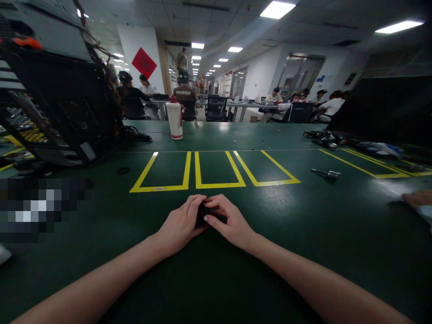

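Observation:
A small black object lies between my two hands, just above or on the green table; its kind is hard to make out. My left hand curls over its left side, fingers bent around it and covering much of it. On the other side, the thumb and fingers of my right hand close on its edge. Beyond my hands, yellow tape outlines mark the tabletop.
A white cup with a red lid stands farther back. To the left are a black ring and an open black computer case. A metal-tipped tool and cables lie right. Another person's hand rests at the right edge.

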Demonstrator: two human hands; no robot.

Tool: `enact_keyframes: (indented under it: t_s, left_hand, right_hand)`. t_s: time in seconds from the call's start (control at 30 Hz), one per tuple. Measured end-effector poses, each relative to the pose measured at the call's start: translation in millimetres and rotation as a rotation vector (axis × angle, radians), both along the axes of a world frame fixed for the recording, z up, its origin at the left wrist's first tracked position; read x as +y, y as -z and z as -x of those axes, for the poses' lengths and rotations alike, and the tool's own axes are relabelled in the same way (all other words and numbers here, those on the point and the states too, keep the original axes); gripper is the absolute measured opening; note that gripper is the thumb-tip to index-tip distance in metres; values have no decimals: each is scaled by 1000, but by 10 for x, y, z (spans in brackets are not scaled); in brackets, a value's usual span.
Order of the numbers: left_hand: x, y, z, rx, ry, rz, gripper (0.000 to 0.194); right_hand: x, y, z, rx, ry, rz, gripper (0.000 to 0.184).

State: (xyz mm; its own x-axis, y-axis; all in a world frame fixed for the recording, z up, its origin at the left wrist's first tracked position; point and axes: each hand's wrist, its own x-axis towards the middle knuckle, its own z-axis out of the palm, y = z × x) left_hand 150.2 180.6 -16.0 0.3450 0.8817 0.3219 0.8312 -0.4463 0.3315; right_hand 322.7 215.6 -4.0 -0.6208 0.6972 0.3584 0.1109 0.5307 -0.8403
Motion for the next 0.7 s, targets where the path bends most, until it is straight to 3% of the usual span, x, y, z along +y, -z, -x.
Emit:
enact_keyframes:
  t_s: [0.2, 0.57, 0.7]
  left_hand:
    - [-12, -13, 5, -10, 4, 9, 63]
    - [-8, -21, -2, -16, 19, -2, 62]
    - [-16, -31, 4, -9, 8, 11, 64]
  right_hand:
    - [-7, -21, 2, -22, 12, 74, 27]
    - [-11, -14, -2, -21, 9, -4, 19]
    - [-6, -16, 3, -29, 27, 41, 28]
